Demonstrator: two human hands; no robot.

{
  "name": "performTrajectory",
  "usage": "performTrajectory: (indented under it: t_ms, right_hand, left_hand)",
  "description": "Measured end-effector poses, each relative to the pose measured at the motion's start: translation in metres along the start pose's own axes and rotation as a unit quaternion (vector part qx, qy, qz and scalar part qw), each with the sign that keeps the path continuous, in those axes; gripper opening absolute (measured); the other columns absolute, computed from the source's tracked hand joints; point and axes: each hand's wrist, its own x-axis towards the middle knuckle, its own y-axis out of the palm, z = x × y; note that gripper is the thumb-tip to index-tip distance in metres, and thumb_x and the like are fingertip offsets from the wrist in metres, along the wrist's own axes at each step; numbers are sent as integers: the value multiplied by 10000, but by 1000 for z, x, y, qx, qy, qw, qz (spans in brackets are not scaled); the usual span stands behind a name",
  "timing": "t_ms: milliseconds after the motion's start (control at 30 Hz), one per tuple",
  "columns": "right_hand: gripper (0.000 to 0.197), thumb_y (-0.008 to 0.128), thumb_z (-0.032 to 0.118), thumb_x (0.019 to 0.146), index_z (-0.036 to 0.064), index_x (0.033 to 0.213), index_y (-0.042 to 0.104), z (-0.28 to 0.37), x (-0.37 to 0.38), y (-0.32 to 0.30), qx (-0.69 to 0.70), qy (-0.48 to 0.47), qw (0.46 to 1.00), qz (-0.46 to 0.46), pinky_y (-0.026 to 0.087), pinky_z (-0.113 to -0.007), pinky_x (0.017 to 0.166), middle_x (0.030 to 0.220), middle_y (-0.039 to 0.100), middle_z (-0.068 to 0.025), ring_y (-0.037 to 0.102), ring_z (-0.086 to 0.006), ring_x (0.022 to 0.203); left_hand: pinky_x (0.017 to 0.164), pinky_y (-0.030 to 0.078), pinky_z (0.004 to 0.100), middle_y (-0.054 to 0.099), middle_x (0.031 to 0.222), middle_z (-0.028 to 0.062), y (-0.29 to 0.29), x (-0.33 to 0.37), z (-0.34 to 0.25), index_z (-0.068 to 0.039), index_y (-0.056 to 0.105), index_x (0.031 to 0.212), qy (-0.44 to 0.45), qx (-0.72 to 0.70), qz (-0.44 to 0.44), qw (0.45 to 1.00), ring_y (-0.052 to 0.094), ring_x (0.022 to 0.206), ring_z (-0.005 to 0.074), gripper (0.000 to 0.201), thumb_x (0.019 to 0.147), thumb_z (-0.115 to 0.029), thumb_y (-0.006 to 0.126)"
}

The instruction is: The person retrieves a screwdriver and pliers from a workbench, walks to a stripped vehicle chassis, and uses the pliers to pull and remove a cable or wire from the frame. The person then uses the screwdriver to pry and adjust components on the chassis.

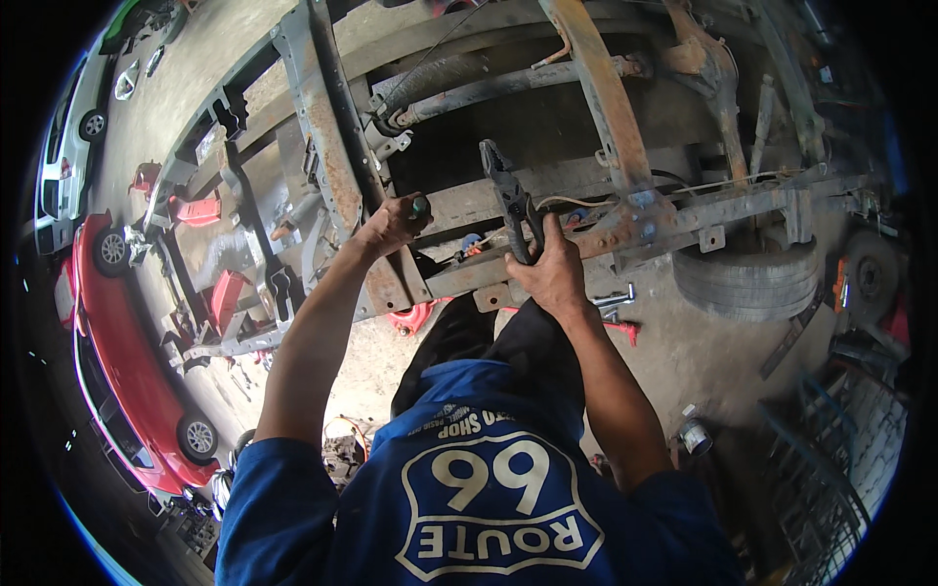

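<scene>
My left hand [389,227] is closed around a tool with a dark green handle end [419,207], held against a rusty frame rail [337,156]. My right hand [552,269] grips the handles of black pliers [510,195], whose jaws point up toward the rusty vehicle chassis [606,107]. A thin pale cable [576,200] runs along the cross member [684,210] just right of the pliers. Both forearms rise from my blue shirt at the bottom.
A worn tyre [747,278] lies under the frame at right. A red car [117,361] and a white car [68,146] stand at left. Red stands [415,317] and a metal can [696,437] sit on the concrete floor. Metal racks [831,459] stand at lower right.
</scene>
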Motion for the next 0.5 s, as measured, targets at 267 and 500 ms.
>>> performTrajectory:
  t_ms: [267,500]
  right_hand:
    - [492,796,164,745,38,1063,443,18,9,85,-78,-65,991,83,548,-520,697,768,668,-228,691,-456,777]
    - [506,786,153,759,55,1146,476,72,4,51,18,-90,996,-2,536,-465,641,677,629,-134,677,-384,655]
  left_hand:
    - [706,543,393,678,875,156,20,-4,52,-24,687,980,137,119,12,983,675,821,324,182,841,-140,711]
    - [723,520,371,693,833,130,32,-46,33,-34,655,1090,-28,-47,-15,998,651,760,248,198,945,-167,683]
